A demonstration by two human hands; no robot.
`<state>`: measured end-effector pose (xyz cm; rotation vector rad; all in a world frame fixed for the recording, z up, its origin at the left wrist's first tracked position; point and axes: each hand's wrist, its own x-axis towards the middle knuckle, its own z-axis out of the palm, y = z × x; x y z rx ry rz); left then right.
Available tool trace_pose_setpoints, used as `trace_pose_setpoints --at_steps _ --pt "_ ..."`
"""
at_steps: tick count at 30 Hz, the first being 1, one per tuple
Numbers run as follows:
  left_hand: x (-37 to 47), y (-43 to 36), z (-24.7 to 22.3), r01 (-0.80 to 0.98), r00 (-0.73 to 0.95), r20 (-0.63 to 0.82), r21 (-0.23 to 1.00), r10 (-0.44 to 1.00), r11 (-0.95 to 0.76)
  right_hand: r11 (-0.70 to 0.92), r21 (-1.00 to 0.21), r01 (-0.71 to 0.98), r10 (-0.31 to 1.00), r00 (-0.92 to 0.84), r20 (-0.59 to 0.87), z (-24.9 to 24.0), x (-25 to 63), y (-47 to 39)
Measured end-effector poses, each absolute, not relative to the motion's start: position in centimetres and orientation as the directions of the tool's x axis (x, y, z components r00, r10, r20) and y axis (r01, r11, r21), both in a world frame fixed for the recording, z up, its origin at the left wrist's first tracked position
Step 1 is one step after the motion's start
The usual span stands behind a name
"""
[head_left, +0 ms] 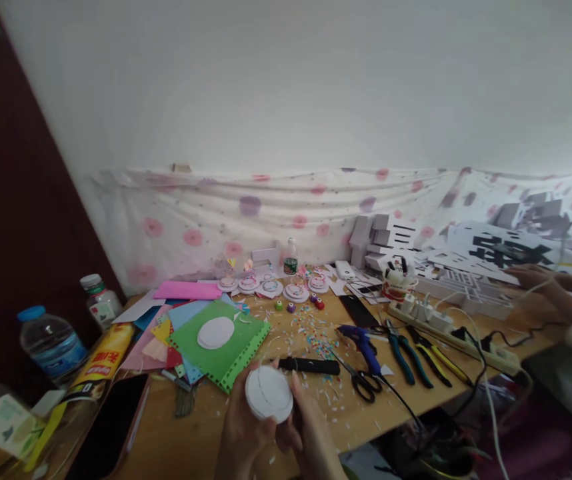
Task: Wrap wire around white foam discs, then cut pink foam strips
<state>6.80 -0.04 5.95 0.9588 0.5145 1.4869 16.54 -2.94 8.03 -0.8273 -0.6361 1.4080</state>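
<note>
Obs: we grip white round pc (269, 393) betw L hand (241, 415) & R hand (310, 421), fingers curled at either side; pc held over wooden table (179, 440), nearer us than black tool (312, 366) & green sheet (247, 335)

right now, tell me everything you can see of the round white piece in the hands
The round white piece is squat, with a flat circular top and a low side wall; it looks like paper or board. A thin dark curved line shows on the top; whether it is a seam or a strand, I cannot tell. The left hand and right hand grip it from either side, top facing the camera, near the front of the wooden table. Its underside is hidden.
</note>
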Motion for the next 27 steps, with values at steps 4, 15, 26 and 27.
trace_pose_setpoints --at_steps 4,15,26,27 --pt "6.1 0.4 8.0 -0.526 0.165 0.225 0.844 0.960 -0.107 -0.037 -0.796 -0.604 0.996 0.040 -0.076 8.7 17.2 -2.8" --pt "6.1 2.2 11.7 -0.637 0.049 0.126 0.768 0.991 -0.066 0.046 -0.830 -0.556 0.973 0.212 -0.088 8.3 21.4 -1.1" --pt "5.7 4.7 10.7 -0.658 0.112 0.063 0.753 0.992 0.027 0.012 -0.858 -0.513 0.976 0.191 -0.101 8.4 21.2 1.6" --pt "5.7 4.9 10.5 -0.653 0.126 0.057 0.756 0.990 0.040 -0.003 -0.863 -0.505 0.982 0.164 -0.099 8.7 21.1 1.8"
